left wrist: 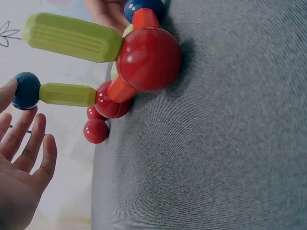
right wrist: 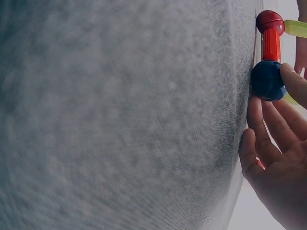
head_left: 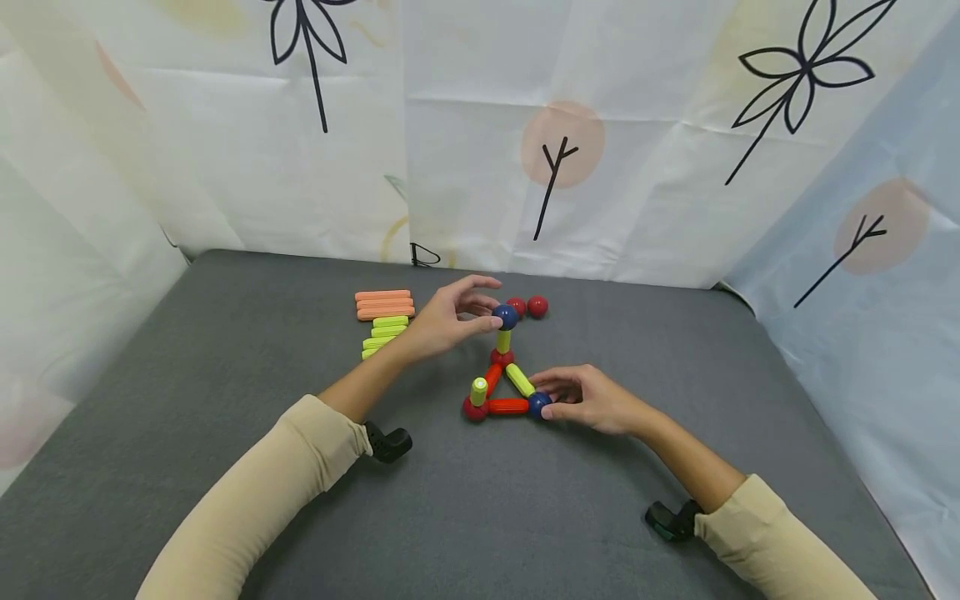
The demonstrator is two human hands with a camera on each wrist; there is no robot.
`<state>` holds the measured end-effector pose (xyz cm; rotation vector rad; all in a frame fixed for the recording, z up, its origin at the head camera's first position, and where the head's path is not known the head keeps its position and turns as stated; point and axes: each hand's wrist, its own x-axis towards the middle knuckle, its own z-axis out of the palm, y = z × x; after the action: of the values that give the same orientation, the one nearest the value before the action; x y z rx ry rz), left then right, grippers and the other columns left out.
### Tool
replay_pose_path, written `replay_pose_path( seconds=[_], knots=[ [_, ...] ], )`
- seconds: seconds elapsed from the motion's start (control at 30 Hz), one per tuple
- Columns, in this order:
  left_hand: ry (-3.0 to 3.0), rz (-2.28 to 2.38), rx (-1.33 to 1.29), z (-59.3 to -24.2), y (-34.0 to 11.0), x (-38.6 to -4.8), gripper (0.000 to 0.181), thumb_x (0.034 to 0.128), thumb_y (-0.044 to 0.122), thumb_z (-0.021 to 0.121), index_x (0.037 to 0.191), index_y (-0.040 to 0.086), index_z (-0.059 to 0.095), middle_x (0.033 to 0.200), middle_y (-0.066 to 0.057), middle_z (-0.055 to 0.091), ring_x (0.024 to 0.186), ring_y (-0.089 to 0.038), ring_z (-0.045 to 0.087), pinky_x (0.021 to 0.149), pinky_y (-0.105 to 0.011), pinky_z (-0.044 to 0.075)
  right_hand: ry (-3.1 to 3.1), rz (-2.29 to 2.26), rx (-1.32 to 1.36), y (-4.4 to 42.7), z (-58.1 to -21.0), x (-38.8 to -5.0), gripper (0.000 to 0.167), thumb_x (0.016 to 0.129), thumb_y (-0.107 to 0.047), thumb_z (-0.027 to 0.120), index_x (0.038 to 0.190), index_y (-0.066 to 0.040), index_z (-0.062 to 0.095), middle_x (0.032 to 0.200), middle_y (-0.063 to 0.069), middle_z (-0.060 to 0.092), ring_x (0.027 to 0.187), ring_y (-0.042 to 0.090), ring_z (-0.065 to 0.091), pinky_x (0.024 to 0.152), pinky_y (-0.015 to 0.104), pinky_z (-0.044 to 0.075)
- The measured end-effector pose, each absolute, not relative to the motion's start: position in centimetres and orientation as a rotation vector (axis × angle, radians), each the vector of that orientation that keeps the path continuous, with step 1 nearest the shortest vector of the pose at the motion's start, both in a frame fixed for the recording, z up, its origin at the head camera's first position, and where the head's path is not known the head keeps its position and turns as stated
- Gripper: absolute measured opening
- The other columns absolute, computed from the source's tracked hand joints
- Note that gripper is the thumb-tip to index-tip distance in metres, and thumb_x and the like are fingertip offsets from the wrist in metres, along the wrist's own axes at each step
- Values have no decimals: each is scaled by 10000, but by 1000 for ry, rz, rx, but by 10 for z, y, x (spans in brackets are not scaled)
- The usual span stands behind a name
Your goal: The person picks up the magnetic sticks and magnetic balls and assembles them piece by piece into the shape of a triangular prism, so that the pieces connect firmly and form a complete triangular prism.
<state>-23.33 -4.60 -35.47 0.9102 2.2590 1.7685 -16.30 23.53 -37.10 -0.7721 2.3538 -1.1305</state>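
The ball-and-rod triangle point(head_left: 508, 407) sits on the desk point(head_left: 465, 517); the left hand point(head_left: 448, 318) pinches the raised blue ball point(head_left: 506, 317), the right hand point(head_left: 592, 402) the corner blue ball point(head_left: 538, 405). It seems light and stiff, best held by the balls.

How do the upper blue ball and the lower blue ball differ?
The upper blue ball sits atop an upright yellow-green rod; the lower blue ball sits at table level. The left hand holds the upper ball, the right hand the lower. Both are glossy and dark blue.
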Motion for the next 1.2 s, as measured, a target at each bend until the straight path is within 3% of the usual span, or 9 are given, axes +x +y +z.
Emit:
replay_pose_path(
  seconds=[0.53,0.77,0.87,1.2],
  knots=[
    [2146,1836,933,-358,-38,-233,463,942,75,680,1377,63,524,1214,-127,681,1100,-216,645,991,-412,491,2342,-1136,-767,237,-371,-163,483,952,-171,687,1370,29,552,1275,153,640,1115,259,623,907,340,523],
    [2109,1930,780,-359,-35,-239,384,1001,147,607,1375,101,535,1205,-120,685,1082,-235,654,951,-525,498,2345,-1136,-759,238,-370,-163,482,947,-168,693,1364,31,556,1265,150,645,1107,257,624,896,319,526],
    [2153,1934,698,-364,-29,-250,363,1020,174,580,1374,103,538,1212,-112,687,1082,-228,649,937,-516,506,2347,-1136,-753,238,-370,-163,482,944,-165,696,1363,31,558,1264,150,645,1105,258,624,892,312,526],
    [2264,1670,669,-385,-11,-285,562,975,17,605,1492,0,385,1435,-180,532,1338,-331,488,1073,-472,414,2343,-1126,-756,236,-370,-165,479,945,-176,699,1362,17,565,1255,133,652,1099,243,624,900,316,524]
  ],
)
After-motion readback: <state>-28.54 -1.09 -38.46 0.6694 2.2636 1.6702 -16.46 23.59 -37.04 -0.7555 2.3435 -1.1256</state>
